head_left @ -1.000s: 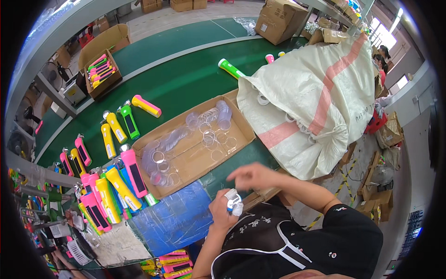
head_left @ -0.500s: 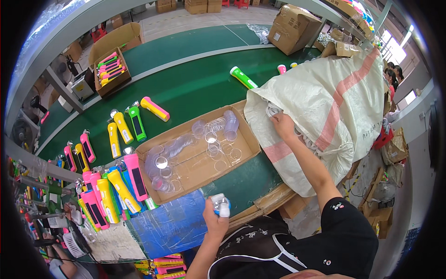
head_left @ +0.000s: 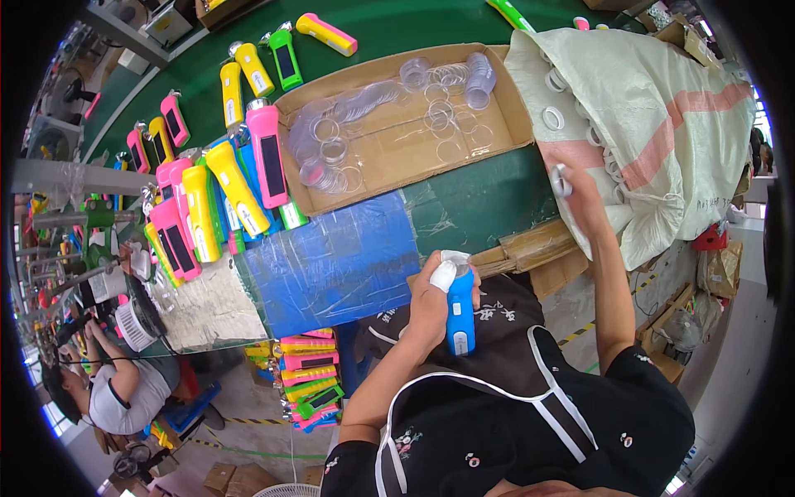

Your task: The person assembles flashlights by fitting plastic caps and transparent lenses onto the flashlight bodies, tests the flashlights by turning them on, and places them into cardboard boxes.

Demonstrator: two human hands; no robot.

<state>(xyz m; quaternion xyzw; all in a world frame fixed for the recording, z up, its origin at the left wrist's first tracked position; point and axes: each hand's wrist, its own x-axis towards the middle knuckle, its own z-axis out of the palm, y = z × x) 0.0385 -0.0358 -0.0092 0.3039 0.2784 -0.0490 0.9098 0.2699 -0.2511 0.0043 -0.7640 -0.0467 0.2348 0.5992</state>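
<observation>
While the green workbench carries a white woven sack at its right, a shallow cardboard box of clear plastic discs lies just left of the sack. Before your dark apron, your left hand grips the blue flashlight; your right hand pinches a white plastic ring near the sack.
</observation>
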